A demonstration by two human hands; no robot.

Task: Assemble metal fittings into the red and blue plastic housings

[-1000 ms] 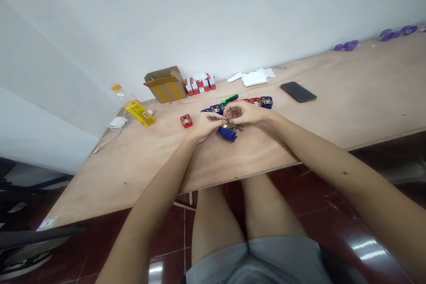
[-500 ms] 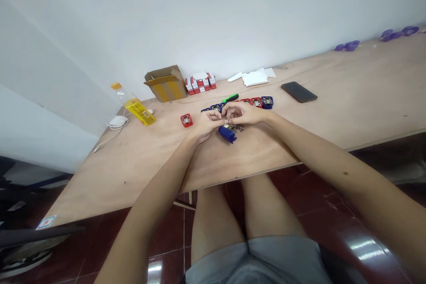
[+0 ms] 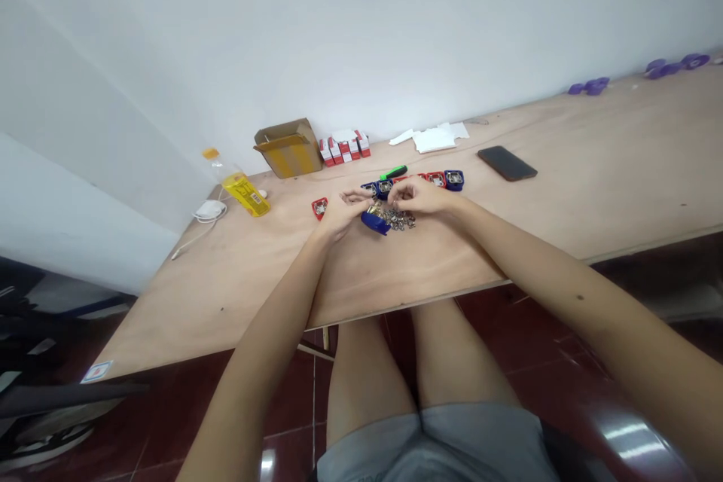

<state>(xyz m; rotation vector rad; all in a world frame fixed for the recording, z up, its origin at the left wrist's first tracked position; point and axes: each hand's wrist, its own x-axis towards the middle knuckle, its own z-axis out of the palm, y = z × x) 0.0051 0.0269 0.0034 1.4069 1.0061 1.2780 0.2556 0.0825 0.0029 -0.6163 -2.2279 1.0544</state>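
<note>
Bright, even light washes the white wall (image 3: 361, 30) and table (image 3: 565, 188), shadows barely there, glare streaks on the dark red floor (image 3: 621, 433), table edge bowing with wide-angle stretch, arms ballooning at the borders, tiny parts (image 3: 398, 221) soft.

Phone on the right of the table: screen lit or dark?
Dark. The phone lies flat on the table, its upward face evenly black with no glow; whether that face is the screen cannot be told.
</note>
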